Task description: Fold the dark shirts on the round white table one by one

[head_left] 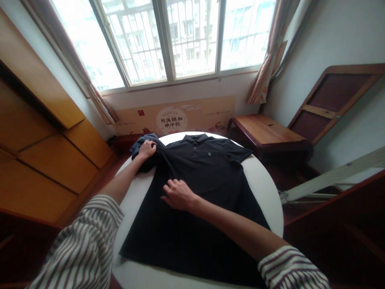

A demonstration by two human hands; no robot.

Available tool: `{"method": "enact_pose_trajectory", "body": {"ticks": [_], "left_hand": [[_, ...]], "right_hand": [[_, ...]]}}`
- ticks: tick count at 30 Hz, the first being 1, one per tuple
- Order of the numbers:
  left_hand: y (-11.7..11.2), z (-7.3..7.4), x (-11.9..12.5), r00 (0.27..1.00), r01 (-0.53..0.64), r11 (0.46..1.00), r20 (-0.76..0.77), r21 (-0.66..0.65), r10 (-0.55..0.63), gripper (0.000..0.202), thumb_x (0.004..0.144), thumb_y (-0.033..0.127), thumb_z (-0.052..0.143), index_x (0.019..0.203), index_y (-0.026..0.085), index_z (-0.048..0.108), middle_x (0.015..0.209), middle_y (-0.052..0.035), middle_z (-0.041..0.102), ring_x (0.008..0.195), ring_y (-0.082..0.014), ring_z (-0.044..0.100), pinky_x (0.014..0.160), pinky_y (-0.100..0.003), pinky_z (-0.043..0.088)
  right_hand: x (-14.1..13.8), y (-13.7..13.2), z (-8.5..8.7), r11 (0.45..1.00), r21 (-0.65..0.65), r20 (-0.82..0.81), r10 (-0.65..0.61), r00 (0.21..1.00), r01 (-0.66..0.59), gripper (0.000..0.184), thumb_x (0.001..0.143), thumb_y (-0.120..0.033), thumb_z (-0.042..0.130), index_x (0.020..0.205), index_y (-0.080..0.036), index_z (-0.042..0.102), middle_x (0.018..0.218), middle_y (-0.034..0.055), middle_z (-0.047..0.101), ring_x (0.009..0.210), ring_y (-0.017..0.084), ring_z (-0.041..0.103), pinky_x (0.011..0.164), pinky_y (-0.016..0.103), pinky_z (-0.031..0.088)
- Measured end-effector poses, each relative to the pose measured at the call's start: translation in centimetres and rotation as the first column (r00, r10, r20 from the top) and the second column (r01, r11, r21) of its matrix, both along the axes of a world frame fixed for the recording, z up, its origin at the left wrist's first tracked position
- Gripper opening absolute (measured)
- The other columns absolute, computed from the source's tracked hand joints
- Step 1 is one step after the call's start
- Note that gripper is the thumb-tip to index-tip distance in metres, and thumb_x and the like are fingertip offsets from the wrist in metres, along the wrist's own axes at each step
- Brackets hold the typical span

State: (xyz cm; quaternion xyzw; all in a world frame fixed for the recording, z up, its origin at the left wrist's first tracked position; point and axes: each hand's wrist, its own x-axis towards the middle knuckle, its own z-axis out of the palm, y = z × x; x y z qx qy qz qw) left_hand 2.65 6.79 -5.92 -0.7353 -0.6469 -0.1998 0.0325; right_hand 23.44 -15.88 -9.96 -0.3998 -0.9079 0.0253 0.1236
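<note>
A black polo shirt [207, 180] lies spread face up on the round white table [270, 188], collar at the far side and hem towards me. My left hand [147, 149] is closed on the shirt's left-side sleeve, and folds run from there into the chest. Beside and under that hand is a bunched dark blue-grey cloth [140, 143]. Over the middle left of the shirt, my right hand [179, 194] is palm down with fingers loosely bent and thumb apart. Nothing shows in it; whether its fingertips touch the fabric I cannot tell.
Yellow-brown cabinets [39, 160] stand on the left. A wooden side table [270, 130] is at the back right, with a framed wooden panel [339, 96] leaning on the wall behind it. A pale wooden bar [331, 176] slants in from the right. Windows [192, 40] fill the back wall.
</note>
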Motion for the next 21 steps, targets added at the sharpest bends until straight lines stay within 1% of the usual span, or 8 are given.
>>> {"method": "enact_pose_trajectory", "body": {"ticks": [3,5,7,9,11,13,17,21], "left_hand": [[1.2,0.2,-0.6,0.999,0.048,0.998,0.027,-0.034,-0.047,0.03,0.087,0.025,0.053,0.105,0.017,0.075,0.11,-0.0108,0.068,0.107,-0.0245,0.062,0.103,-0.032,0.044],[1.7,0.1,-0.8,0.997,0.071,0.996,0.044,-0.051,-0.069,0.029,0.086,0.026,0.054,0.103,0.016,0.076,0.109,-0.0099,0.07,0.107,-0.0243,0.063,0.103,-0.031,0.044],[2.1,-0.1,-1.0,0.995,0.084,0.994,0.061,-0.064,-0.08,0.029,0.084,0.027,0.055,0.102,0.016,0.076,0.107,-0.01,0.071,0.106,-0.0249,0.063,0.102,-0.031,0.045],[2.4,-0.2,-1.1,0.993,0.095,0.993,0.08,-0.071,-0.09,0.029,0.083,0.027,0.056,0.1,0.016,0.077,0.106,-0.0103,0.072,0.106,-0.0257,0.064,0.101,-0.032,0.046],[2.6,-0.3,-1.2,0.99,0.107,0.992,0.101,-0.071,-0.1,0.029,0.081,0.027,0.057,0.098,0.016,0.077,0.105,-0.0104,0.072,0.106,-0.0262,0.064,0.1,-0.032,0.046],[2.8,-0.3,-1.3,0.986,0.123,0.99,0.124,-0.069,-0.114,0.028,0.081,0.027,0.056,0.097,0.016,0.077,0.104,-0.01,0.073,0.106,-0.0262,0.064,0.1,-0.032,0.046],[3.0,-0.3,-1.5,0.975,0.149,0.986,0.175,-0.071,-0.135,0.032,0.079,0.024,0.054,0.101,0.015,0.077,0.102,-0.0083,0.074,0.098,-0.0235,0.066,0.094,-0.03,0.049],[2.8,-0.4,-1.6,0.97,0.141,0.987,0.212,-0.074,-0.123,0.04,0.08,0.023,0.05,0.11,0.013,0.073,0.095,-0.0071,0.074,0.084,-0.0202,0.066,0.08,-0.028,0.053]], "right_hand": [[-3.8,-4.5,-0.4,0.98,0.024,0.025,0.199,0.98,-0.199,0.071,0.083,-0.079,0.043,0.103,-0.014,0.061,0.098,0.0132,0.062,0.084,0.028,0.06,0.068,0.04,0.05],[-5.8,-6.6,-1.2,0.967,0.024,0.047,0.253,0.966,-0.254,0.075,0.079,-0.082,0.046,0.102,-0.013,0.06,0.096,0.0133,0.062,0.083,0.028,0.059,0.068,0.042,0.05],[-7.2,-7.8,-2.1,0.959,0.032,0.066,0.28,0.958,-0.283,0.059,0.086,-0.069,0.05,0.102,-0.013,0.06,0.096,0.0125,0.062,0.083,0.027,0.058,0.068,0.041,0.049],[-8.0,-8.3,-2.8,0.942,0.041,0.066,0.33,0.942,-0.333,0.031,0.094,-0.045,0.052,0.099,-0.015,0.059,0.093,0.0098,0.062,0.08,0.024,0.058,0.065,0.037,0.047],[-8.1,-8.3,-3.2,0.916,0.056,0.063,0.395,0.917,-0.398,0.014,0.094,-0.027,0.051,0.097,-0.016,0.058,0.089,0.0071,0.061,0.076,0.022,0.057,0.062,0.035,0.046],[-7.9,-8.5,-3.2,0.887,0.067,0.052,0.454,0.89,-0.456,0.012,0.094,-0.024,0.05,0.097,-0.015,0.058,0.087,0.0054,0.061,0.074,0.021,0.056,0.061,0.035,0.045],[-7.0,-9.2,-2.5,0.848,0.021,0.042,0.528,0.848,-0.529,0.013,0.095,-0.026,0.051,0.098,-0.015,0.057,0.087,0.004,0.062,0.074,0.019,0.057,0.061,0.034,0.044],[-6.4,-9.9,-2.2,0.845,0.048,0.037,0.531,0.847,-0.532,0.012,0.095,-0.026,0.05,0.097,-0.016,0.057,0.086,0.0037,0.062,0.073,0.019,0.057,0.063,0.035,0.045]]}}
